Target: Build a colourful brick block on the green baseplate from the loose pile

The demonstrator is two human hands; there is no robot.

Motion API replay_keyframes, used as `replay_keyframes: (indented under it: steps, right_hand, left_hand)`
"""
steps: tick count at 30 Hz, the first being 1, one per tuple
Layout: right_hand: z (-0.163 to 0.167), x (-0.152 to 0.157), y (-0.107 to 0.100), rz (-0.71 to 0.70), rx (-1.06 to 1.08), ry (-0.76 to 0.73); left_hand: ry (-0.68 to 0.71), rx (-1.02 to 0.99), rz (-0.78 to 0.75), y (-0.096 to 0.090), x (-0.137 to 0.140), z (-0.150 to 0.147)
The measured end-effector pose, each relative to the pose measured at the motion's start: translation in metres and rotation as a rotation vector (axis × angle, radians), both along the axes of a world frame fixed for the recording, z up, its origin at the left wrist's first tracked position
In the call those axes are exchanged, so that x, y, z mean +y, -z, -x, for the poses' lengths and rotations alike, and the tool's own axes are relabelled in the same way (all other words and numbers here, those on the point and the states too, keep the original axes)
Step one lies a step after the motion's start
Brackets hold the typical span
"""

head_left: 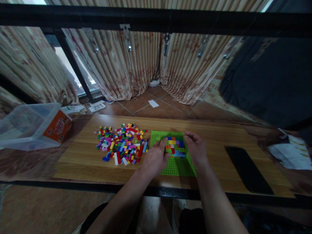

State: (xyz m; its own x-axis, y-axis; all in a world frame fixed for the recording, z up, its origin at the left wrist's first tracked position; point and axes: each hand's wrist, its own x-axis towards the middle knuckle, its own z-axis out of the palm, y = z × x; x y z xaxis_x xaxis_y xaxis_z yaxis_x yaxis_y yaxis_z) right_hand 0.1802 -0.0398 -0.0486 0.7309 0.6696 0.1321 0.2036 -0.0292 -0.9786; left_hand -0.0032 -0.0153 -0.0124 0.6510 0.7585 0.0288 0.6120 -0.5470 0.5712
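A green studded baseplate (179, 169) lies on the wooden board, bearing a block of colourful toy bricks (173, 150) in blue, yellow, orange, red and light blue. My left hand (156, 157) reaches over the plate's left part. Its fingers stretch to the left edge of the built bricks, with the thumb apart below. At the plate's upper right edge is my right hand (197, 150), its fingers curled together close to the bricks. Whatever sits between those fingertips is hidden. Left of the plate spreads a heap of loose toy bricks (124, 143) in many colours.
A black phone-like slab (247, 169) lies on the board (80, 156) at right. Beyond its left end stands a clear plastic bin (26, 125) with an orange label. A white crumpled packet (291, 152) is at far right. A dark metal bar (156, 19) crosses above.
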Motion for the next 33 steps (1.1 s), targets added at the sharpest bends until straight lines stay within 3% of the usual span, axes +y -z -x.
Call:
replay_keyframes:
  steps: [9,23,28,33]
  right_hand:
    - [0.002,0.001,0.001,0.033,0.096,-0.002]
    - [0.001,-0.003,-0.002,0.257,-0.133,-0.016]
    - [0.001,-0.004,-0.004,0.335,-0.23,0.019]
    - [0.0,-0.004,-0.002,0.328,-0.274,0.011]
  left_hand:
    - [0.001,0.034,0.028,0.001,0.001,-0.002]
    - [-0.02,0.002,-0.013,-0.007,0.003,0.008]
    - [-0.096,-0.016,-0.015,-0.011,0.02,0.024]
    - [-0.13,-0.001,0.002,-0.021,0.044,0.059]
